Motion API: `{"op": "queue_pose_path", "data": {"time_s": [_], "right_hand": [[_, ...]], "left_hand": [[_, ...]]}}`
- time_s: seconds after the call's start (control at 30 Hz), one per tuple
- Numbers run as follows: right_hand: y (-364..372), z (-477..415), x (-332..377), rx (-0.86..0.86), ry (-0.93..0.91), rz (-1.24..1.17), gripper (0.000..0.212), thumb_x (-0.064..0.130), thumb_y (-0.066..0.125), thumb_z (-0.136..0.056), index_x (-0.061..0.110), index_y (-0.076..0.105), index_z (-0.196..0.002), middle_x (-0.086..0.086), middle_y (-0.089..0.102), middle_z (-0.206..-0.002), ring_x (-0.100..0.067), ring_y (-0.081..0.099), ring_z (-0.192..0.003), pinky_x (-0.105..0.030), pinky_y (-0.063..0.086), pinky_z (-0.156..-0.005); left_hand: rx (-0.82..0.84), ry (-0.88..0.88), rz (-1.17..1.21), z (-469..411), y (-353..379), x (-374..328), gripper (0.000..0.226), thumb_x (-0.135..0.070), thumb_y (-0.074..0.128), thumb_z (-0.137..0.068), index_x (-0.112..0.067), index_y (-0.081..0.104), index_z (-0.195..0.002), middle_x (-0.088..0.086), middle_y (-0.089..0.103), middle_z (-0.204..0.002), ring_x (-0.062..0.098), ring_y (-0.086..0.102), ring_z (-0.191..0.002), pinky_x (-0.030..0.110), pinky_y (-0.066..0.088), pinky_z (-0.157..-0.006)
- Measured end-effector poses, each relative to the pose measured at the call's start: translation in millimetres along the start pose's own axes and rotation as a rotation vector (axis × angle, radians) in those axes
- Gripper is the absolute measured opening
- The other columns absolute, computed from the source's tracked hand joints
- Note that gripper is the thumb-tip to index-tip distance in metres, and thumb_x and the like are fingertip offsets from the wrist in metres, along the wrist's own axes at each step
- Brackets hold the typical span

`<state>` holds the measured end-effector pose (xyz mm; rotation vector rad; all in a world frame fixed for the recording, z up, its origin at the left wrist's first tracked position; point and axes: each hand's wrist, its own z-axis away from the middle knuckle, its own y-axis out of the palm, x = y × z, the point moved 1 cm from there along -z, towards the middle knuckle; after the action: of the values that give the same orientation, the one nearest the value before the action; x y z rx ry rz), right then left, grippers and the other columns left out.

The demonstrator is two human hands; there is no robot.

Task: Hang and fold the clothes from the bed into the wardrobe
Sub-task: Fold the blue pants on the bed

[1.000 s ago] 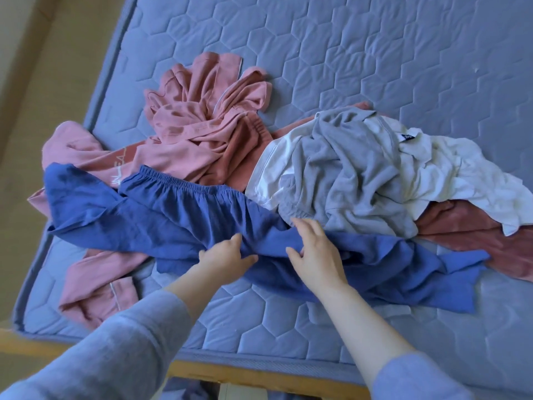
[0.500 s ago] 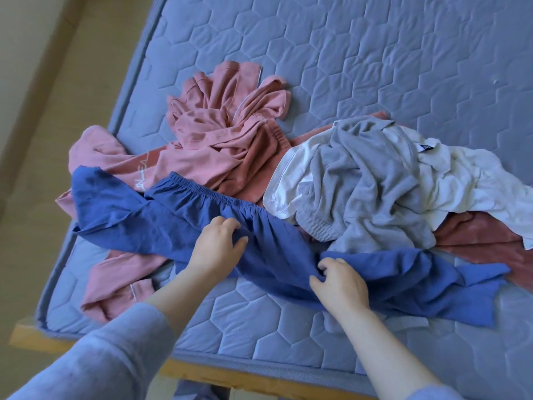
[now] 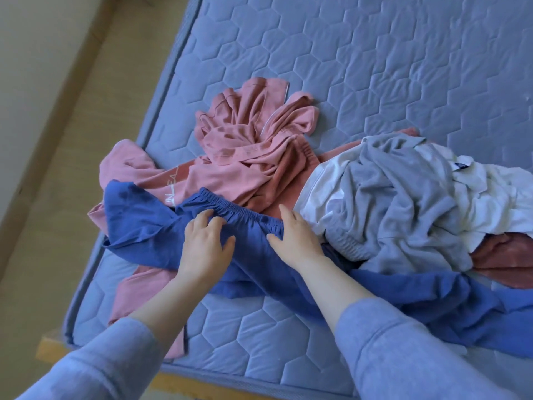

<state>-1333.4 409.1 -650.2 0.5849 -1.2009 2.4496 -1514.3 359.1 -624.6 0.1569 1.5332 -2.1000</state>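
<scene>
Blue trousers (image 3: 138,223) with an elastic waistband lie stretched across the near part of the mattress (image 3: 346,67). My left hand (image 3: 206,245) rests on them just below the waistband, fingertips bent onto the gathered elastic. My right hand (image 3: 294,235) lies flat on the cloth at the waistband's right end, fingers straight. Behind the trousers a pink hooded top (image 3: 248,145) is crumpled. To the right a grey garment (image 3: 395,203) lies heaped on a white shirt (image 3: 501,203), with a dark pink garment (image 3: 507,261) underneath.
The quilted blue-grey mattress sits on a wooden bed frame (image 3: 49,347), whose edge shows at the bottom left. Tan floor (image 3: 57,183) and a pale wall lie to the left. A pink sleeve (image 3: 135,298) hangs toward the mattress's near left corner.
Both hands moved up the blue trousers from the middle of the cloth to the elastic waistband. My right hand let go of the bunched fabric and flattened out. The view shifted right.
</scene>
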Motion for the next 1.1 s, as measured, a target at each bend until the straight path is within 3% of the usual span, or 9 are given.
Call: {"op": "queue_pose_path", "data": {"time_s": [0.17,0.33,0.47,0.6,0.7,0.77,0.83,0.97,1.1], "right_hand": [[6,-4,-5,0.114,0.057,0.040,0.053,0.023,0.052,-0.094,0.021,0.035,-0.144,-0.010,0.050,-0.136,-0.031,0.050,-0.124,-0.038,0.043,-0.098],[26,15,-2,0.011,0.029,0.117,0.007,0.022,0.049,-0.088,0.016,0.050,-0.093,-0.006,0.061,-0.098,-0.032,0.059,-0.091,-0.034,0.040,-0.067],[35,25,1,-0.033,-0.019,0.084,0.008,0.022,0.049,-0.087,0.016,0.045,-0.083,-0.003,0.061,-0.086,-0.030,0.058,-0.080,-0.034,0.037,-0.062],[31,31,7,-0.241,-0.053,0.219,0.023,0.013,0.057,-0.079,0.019,0.037,-0.071,0.000,0.054,-0.073,-0.027,0.053,-0.073,-0.033,0.030,-0.059],[24,35,10,-0.311,-0.136,0.246,0.031,0.007,0.064,-0.071,0.020,0.037,-0.065,-0.001,0.052,-0.064,-0.027,0.051,-0.072,-0.037,0.041,-0.068],[22,37,7,-0.276,-0.169,0.230,0.023,0.008,0.063,-0.073,0.017,0.042,-0.068,-0.001,0.054,-0.063,-0.027,0.051,-0.068,-0.035,0.040,-0.063],[19,41,1,-0.241,-0.160,0.220,0.008,0.014,0.060,-0.079,0.017,0.052,-0.079,-0.002,0.061,-0.067,-0.029,0.056,-0.066,-0.031,0.032,-0.058],[4,51,-12,-0.268,-0.106,0.286,0.007,0.027,0.057,-0.085,0.022,0.059,-0.090,0.000,0.068,-0.076,-0.026,0.064,-0.075,-0.030,0.031,-0.059],[-33,64,-21,-0.291,-0.015,0.326,0.014,0.036,0.054,-0.086,0.022,0.058,-0.083,0.000,0.065,-0.072,-0.028,0.063,-0.076,-0.031,0.031,-0.057]], "left_hand": [[-0.063,-0.028,-0.002,-18,-13,2,0.041,-0.020,0.063,-0.088,-0.007,0.053,-0.126,0.016,0.023,-0.154,0.038,0.024,-0.136,0.045,0.028,-0.110],[-0.058,0.033,-0.011,-36,-19,-2,0.046,-0.016,0.060,-0.088,-0.007,0.049,-0.131,0.011,0.024,-0.155,0.034,0.025,-0.136,0.041,0.028,-0.108],[0.011,0.207,-0.211,-40,-16,-2,0.041,-0.021,0.057,-0.089,-0.014,0.054,-0.129,0.006,0.022,-0.158,0.031,0.020,-0.141,0.042,0.029,-0.108],[0.207,0.425,-0.570,-42,-3,-1,0.058,-0.021,0.054,-0.091,-0.032,0.034,-0.145,-0.005,0.003,-0.162,0.032,-0.006,-0.148,0.063,0.001,-0.113],[0.246,0.512,-0.659,-45,1,-3,0.069,-0.018,0.053,-0.092,-0.031,0.021,-0.152,-0.009,0.031,-0.153,0.028,0.013,-0.146,0.068,-0.016,-0.106],[0.251,0.491,-0.659,-49,-3,-5,0.066,-0.013,0.052,-0.088,-0.029,0.030,-0.148,-0.008,0.053,-0.126,0.026,0.031,-0.131,0.068,-0.012,-0.109],[0.282,0.472,-0.707,-53,-9,-10,0.049,-0.010,0.051,-0.083,-0.025,0.051,-0.129,-0.006,0.057,-0.106,0.025,0.038,-0.119,0.064,0.000,-0.113],[0.416,0.420,-0.752,-50,-21,-20,0.016,-0.028,0.053,-0.091,-0.024,0.062,-0.103,-0.003,0.062,-0.108,0.024,0.047,-0.114,0.044,0.025,-0.105],[0.347,0.465,-0.602,-38,-42,-33,0.028,-0.045,0.052,-0.092,-0.020,0.061,-0.098,-0.002,0.066,-0.103,0.023,0.057,-0.104,0.034,0.030,-0.088]]}}
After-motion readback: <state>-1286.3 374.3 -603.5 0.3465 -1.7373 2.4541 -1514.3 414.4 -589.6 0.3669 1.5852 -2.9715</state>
